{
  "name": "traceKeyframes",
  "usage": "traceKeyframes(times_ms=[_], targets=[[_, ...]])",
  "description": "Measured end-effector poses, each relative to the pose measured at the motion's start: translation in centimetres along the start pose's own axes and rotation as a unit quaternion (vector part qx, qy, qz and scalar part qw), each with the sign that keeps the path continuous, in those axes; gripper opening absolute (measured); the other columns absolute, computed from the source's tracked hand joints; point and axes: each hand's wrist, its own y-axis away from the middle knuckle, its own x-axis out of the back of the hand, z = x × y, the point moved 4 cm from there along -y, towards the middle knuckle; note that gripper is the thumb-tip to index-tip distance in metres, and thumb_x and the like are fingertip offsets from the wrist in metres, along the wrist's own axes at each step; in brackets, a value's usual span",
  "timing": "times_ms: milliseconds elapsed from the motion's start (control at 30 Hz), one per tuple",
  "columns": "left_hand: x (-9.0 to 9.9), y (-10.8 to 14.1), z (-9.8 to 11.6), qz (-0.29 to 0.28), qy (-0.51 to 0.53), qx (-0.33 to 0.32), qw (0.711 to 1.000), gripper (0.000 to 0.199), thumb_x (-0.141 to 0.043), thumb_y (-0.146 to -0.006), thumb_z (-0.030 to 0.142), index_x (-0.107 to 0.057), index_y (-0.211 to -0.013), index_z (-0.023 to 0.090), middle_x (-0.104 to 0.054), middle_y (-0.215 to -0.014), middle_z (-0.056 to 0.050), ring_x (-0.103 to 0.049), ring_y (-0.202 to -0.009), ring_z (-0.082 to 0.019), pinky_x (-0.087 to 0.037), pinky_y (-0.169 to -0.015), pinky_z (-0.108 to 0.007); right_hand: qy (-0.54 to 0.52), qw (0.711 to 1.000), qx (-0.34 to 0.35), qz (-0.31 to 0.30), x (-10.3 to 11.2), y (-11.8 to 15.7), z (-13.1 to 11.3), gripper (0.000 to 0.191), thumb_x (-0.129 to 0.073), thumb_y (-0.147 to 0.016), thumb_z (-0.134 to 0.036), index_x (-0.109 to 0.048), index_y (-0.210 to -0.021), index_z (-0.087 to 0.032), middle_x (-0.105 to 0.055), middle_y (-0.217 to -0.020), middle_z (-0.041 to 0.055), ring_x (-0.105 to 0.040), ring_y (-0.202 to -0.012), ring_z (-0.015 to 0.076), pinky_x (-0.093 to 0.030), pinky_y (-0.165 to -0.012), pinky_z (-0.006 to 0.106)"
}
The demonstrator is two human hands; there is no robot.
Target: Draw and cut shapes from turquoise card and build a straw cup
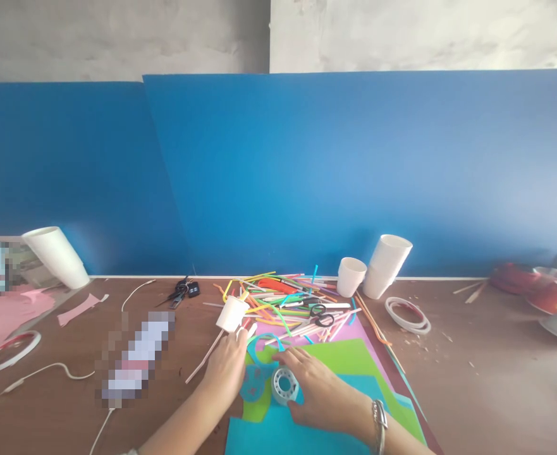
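My left hand (228,363) is closed at the near side of a small white paper cup (232,313), which lies tilted with a straw (205,357) sticking out toward me. Part of my left fingers is hidden behind the hand. My right hand (323,392) curves round a roll of tape (285,386), fingers at its far side and thumb at its near side. Between the hands lie a blue paper disc (253,383) and a cut-out blue paper ring (258,346). Under them are green paper (344,354) and blue paper (278,436) sheets.
Behind my hands is a pile of coloured straws (282,303) with black-handled scissors (323,315). White paper cups (386,268) stand at the back right, near a white tape ring (407,316). Keys (186,289), a blurred-out device (138,357) and a leaning cup stack (57,256) are left.
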Motion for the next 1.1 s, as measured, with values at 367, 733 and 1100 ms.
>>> traceKeyframes(times_ms=[367,733,1100], targets=[[1.7,1.1,0.6,0.153,0.174,-0.084,0.969,0.056,-0.038,-0.076,0.003,-0.035,-0.129,0.021,-0.059,-0.105,-0.01,-0.059,-0.096,-0.022,-0.049,-0.078,-0.035,-0.108,0.991,-0.075,-0.013,1.2,0.3,1.3,0.062,-0.059,-0.067,-0.025,-0.05,-0.128,-0.019,-0.056,-0.126,0.0113,-0.053,-0.113,0.0273,-0.043,-0.096,0.039],[1.3,1.7,2.8,0.145,0.337,-0.146,0.919,0.055,-0.042,-0.082,0.01,-0.03,-0.132,0.028,-0.056,-0.091,-0.002,-0.058,-0.086,-0.018,-0.05,-0.078,-0.034,-0.103,0.993,-0.05,0.006,0.2,0.2,1.3,0.072,-0.069,-0.061,-0.022,-0.048,-0.13,-0.023,-0.049,-0.134,0.0111,-0.041,-0.125,0.0321,-0.033,-0.104,0.046],[5.3,0.7,4.0,0.093,0.412,-0.148,0.894,0.022,-0.041,-0.091,0.028,-0.044,-0.111,0.022,-0.058,-0.106,-0.008,-0.056,-0.098,-0.021,-0.047,-0.082,-0.036,-0.461,0.865,0.002,0.198,3.5,-2.9,-0.2,0.034,-0.056,-0.083,-0.047,-0.065,-0.103,-0.02,-0.067,-0.078,0.0035,-0.062,-0.076,0.0199,-0.049,-0.073,0.033]])
